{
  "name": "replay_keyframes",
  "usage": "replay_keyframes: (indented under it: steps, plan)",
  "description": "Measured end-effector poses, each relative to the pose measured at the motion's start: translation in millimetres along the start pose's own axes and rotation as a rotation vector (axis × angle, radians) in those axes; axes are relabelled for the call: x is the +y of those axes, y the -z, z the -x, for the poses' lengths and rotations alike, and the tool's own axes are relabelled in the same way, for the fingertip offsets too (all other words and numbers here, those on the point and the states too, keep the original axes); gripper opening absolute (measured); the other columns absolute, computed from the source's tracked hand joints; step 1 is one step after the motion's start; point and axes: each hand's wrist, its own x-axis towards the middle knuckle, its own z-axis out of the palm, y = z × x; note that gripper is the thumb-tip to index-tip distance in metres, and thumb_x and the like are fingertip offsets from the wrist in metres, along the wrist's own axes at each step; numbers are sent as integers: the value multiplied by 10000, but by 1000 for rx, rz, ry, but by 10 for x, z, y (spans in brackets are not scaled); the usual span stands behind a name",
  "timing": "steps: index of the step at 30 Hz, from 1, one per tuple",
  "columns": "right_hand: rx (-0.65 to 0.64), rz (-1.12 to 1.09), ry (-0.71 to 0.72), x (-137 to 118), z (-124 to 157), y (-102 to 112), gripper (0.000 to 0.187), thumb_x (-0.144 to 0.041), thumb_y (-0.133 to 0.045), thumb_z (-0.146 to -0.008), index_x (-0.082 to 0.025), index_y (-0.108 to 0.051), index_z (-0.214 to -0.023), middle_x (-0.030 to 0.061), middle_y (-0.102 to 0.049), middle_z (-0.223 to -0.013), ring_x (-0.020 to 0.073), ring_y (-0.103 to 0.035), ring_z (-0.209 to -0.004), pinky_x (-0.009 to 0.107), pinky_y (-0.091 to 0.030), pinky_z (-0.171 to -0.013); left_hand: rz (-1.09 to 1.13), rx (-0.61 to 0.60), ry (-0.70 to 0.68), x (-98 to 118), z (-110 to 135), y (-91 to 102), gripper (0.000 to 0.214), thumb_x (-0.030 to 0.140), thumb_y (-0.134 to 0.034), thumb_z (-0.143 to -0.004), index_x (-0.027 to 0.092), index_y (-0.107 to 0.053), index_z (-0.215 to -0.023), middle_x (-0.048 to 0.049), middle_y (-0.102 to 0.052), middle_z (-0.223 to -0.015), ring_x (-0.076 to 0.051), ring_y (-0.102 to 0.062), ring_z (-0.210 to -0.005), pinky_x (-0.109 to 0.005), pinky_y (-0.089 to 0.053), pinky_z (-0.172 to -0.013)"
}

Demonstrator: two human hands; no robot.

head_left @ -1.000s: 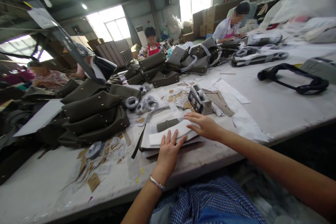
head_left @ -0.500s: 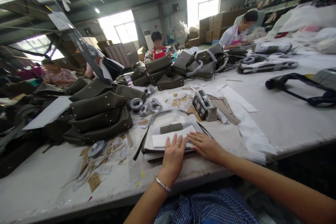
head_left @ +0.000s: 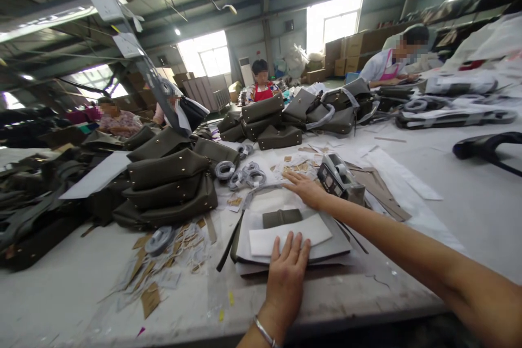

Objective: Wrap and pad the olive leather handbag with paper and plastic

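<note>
In front of me a dark olive handbag (head_left: 235, 250) lies flat on the table, mostly covered by white paper sheets (head_left: 342, 239). On top rest a white padding strip (head_left: 265, 242) and a small olive leather piece (head_left: 281, 218). My left hand (head_left: 287, 263) lies flat, fingers spread, on the strip's front edge. My right hand (head_left: 305, 187) stretches past the bag's far right side, fingers extended, with nothing visible in it. A tape dispenser (head_left: 338, 176) stands just right of that hand, and small brown tags (head_left: 299, 166) lie beyond its fingertips.
Olive bags (head_left: 167, 185) are stacked at the left, and more bags (head_left: 261, 117) sit at the far middle. Coiled wrapped straps (head_left: 244, 175) lie behind the handbag. Loose tags (head_left: 153, 299) are scattered at the front left. Co-workers (head_left: 261, 84) sit across the table.
My right hand has left the padding strip and reached forward beside the tape dispenser. My left hand stays on the strip. The camera view has shifted, so things appear lower and farther right.
</note>
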Motion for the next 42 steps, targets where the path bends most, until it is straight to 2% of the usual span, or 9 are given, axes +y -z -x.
replay_keyframes:
  steps: [7, 12, 19, 24, 27, 32, 34, 37, 42]
  plan:
    - [44, -105, 22, 145, -201, 1, 218, -131, -610, -866, -231, -784, -952, 92, -700, -1235, 278, -614, -1202, 471, -436, -1074, -4, 64, 5, -8, -28, -60, 408, 281, -325, -1032, 262, -496, -1402, -4, -576, -1418, -198, -522, -1319, -446, -491, -1058]
    - [150, -228, -35, -116, 267, 315, 250, -262, -545, -947, -208, -768, -1047, 71, -762, -1061, 233, -709, -996, 348, -554, -920, 108, -60, 38, 3, -127, 55, 402, 143, -411, -970, 208, -534, -1347, -27, -617, -1375, -221, -551, -1289, -468, -479, -1084]
    - [87, -308, 148, -569, 1204, 388, 303, -158, -553, -941, -265, -715, -1173, 34, -748, -1129, 189, -690, -1073, 391, -448, -1102, 393, -167, 111, -56, -203, 204, 598, -4, -486, -784, 123, -474, -1368, -93, -601, -1387, -245, -516, -1325, -465, -420, -1146]
    - [-20, -317, 124, -660, 1375, 284, 324, -192, -510, -977, -237, -668, -1256, 65, -695, -1254, 212, -614, -1218, 429, -409, -1140, 317, -152, 108, -46, -187, 226, 798, -14, -490, -827, 293, -264, -1528, -52, -320, -1597, -213, -419, -1404, -439, -421, -1141]
    - [-89, -369, 111, -685, 1356, 374, 340, -251, -548, -975, -232, -633, -1303, 60, -680, -1281, 213, -591, -1250, 407, -396, -1150, 228, -171, 1, -43, -168, 229, 748, 9, -496, -871, 365, -317, -1504, 3, -329, -1587, -252, -422, -1401, -496, -436, -1121]
    - [307, -279, -114, -846, 1665, 508, 312, -265, -611, -946, -211, -647, -1251, 84, -702, -1209, 208, -656, -1125, 329, -522, -1009, 207, -203, -26, -49, -147, 232, 676, 27, -504, -887, 379, -411, -1457, 62, -436, -1522, -287, -426, -1395, -535, -429, -1122]
    - [375, -207, -92, -944, 1909, 439, 237, -229, -593, -955, -232, -676, -1177, 68, -726, -1102, 195, -676, -1026, 317, -552, -930, 212, -208, -20, -47, -147, 231, 681, 19, -498, -884, 378, -413, -1457, 64, -434, -1523, -286, -422, -1397, -531, -423, -1128]
    - [221, -106, -29, -1060, 2209, 204, 242, -209, -554, -970, -232, -671, -1181, 72, -714, -1077, 204, -669, -965, 318, -569, -839, 217, -218, -15, -42, -146, 231, 698, 7, -498, -875, 377, -408, -1460, 60, -432, -1526, -278, -409, -1407, -523, -412, -1139]
    - [119, 34, -77, -1076, 2259, -165, 190, -234, -602, -946, -195, -696, -1106, 67, -694, -964, 212, -650, -875, 306, -546, -742, 216, -247, -16, -31, -138, 249, 704, 18, -486, -888, 367, -361, -1487, 67, -388, -1552, -284, -378, -1424, -524, -380, -1160]
